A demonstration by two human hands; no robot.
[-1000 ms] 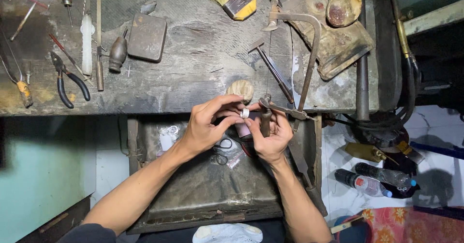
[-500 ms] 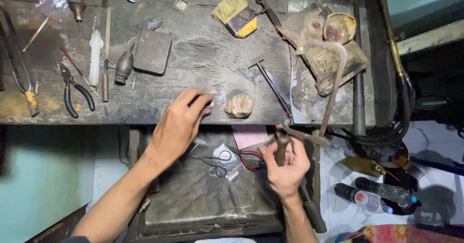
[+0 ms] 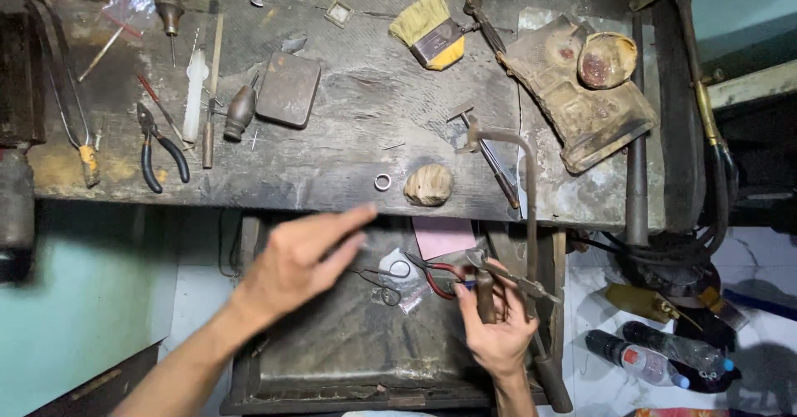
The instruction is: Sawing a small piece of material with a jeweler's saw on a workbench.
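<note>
My right hand (image 3: 498, 326) grips the wooden handle of a jeweller's saw (image 3: 529, 209), whose metal frame rises up over the bench edge. My left hand (image 3: 299, 259) hovers open and blurred over the open drawer (image 3: 332, 359), holding nothing. A small metal ring (image 3: 383, 182) lies on the worn workbench (image 3: 349, 135) near its front edge, beside a rounded wooden bench peg (image 3: 428, 185).
Pliers (image 3: 158, 147), long tongs (image 3: 66, 102), files, a graver, a flat dark metal block (image 3: 288, 89) and a yellow brush (image 3: 432, 31) lie on the bench. Red-handled cutters (image 3: 436, 272) and scissors sit in the drawer. Plastic bottles (image 3: 643, 355) lie on the floor at right.
My hands parted from the joined hold at the peg. The left hand reached to the bench, left the ring there and drew back over the drawer. The right hand lowered with the saw.
</note>
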